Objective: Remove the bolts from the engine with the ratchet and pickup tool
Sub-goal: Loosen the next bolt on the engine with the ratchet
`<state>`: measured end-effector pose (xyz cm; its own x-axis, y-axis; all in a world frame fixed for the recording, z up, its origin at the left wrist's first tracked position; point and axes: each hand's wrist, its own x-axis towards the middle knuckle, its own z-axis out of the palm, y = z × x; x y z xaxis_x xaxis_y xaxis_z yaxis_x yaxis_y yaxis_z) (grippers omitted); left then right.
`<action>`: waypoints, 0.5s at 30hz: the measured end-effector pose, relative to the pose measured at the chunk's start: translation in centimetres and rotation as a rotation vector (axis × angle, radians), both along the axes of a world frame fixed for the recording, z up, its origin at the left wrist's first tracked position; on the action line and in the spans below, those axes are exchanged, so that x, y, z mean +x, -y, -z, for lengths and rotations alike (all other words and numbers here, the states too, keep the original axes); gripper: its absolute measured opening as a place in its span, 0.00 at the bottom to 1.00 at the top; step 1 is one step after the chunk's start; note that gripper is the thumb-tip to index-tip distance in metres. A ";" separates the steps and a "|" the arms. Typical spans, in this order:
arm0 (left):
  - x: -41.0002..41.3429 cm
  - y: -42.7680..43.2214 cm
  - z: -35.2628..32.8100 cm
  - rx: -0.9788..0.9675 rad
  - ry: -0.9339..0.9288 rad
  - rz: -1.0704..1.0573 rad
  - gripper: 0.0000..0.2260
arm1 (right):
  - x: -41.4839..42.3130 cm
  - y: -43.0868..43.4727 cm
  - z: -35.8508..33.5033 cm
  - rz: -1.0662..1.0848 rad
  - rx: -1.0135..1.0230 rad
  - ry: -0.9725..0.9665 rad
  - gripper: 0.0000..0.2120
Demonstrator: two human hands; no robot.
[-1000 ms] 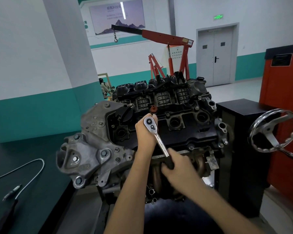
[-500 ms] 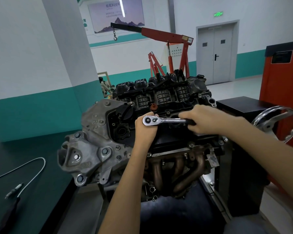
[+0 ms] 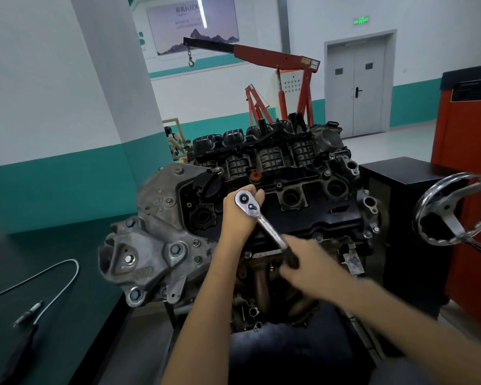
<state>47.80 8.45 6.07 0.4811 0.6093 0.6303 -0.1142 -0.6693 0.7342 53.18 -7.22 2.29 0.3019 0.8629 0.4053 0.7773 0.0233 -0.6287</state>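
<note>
Two bare hands work a ratchet (image 3: 264,222) on top of an engine (image 3: 303,195) mounted on a stand in a workshop with white and teal walls. The left hand (image 3: 238,215) is curled round the part just beneath the ratchet's round chrome head, which sits over the dark valve cover near a small red cap (image 3: 254,175); whatever bolt lies under the head is hidden by the fingers. The right hand (image 3: 308,269), blurred by movement, is clamped round the black grip at the far end of the handle, which slants down and toward the person, across the front edge of the cover and above the rusty exhaust manifold (image 3: 261,284). A grey cast timing cover (image 3: 161,218) studded with bolts fills the engine's left end. The pickup tool (image 3: 29,313), a thin flexible silver cable bent into a loop with a pen-like tip, lies untouched on the dark bench (image 3: 75,323) at the left, well apart from both hands. To the right of the engine stands a black cabinet (image 3: 400,218), with a chrome handwheel (image 3: 456,209) in front of an orange cabinet (image 3: 469,162). Behind the engine, a red engine hoist (image 3: 275,55) stretches its boom to the left, a hook hanging from its tip, and a grey double door (image 3: 358,84) stands closed in the back wall under a green exit sign.
</note>
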 end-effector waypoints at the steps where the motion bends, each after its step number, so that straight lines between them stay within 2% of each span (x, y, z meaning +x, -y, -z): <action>1: 0.0 -0.1 -0.1 0.013 -0.040 -0.005 0.24 | 1.9 0.5 -1.3 -0.005 -0.071 0.101 0.16; 4: 0.1 0.0 -0.3 -0.011 -0.050 0.025 0.24 | 6.9 0.7 -5.9 0.053 -0.260 0.492 0.11; 6: 0.2 0.1 -0.2 -0.058 0.004 0.043 0.23 | 8.2 0.2 -7.9 0.109 -0.272 0.731 0.17; 7: 0.2 0.2 -0.1 -0.092 0.040 0.040 0.24 | 8.1 0.0 -8.1 0.129 -0.252 0.771 0.17; 9: 0.1 0.6 0.2 -0.156 0.120 0.019 0.24 | 6.9 -0.1 -6.8 0.165 -0.195 0.705 0.12; 10: 0.2 0.6 0.3 -0.177 0.149 0.008 0.23 | 5.8 0.1 -5.5 0.175 -0.168 0.614 0.09; 15: 0.9 1.4 0.4 -0.230 0.228 -0.013 0.22 | -2.0 -0.7 1.6 0.145 0.015 -0.079 0.08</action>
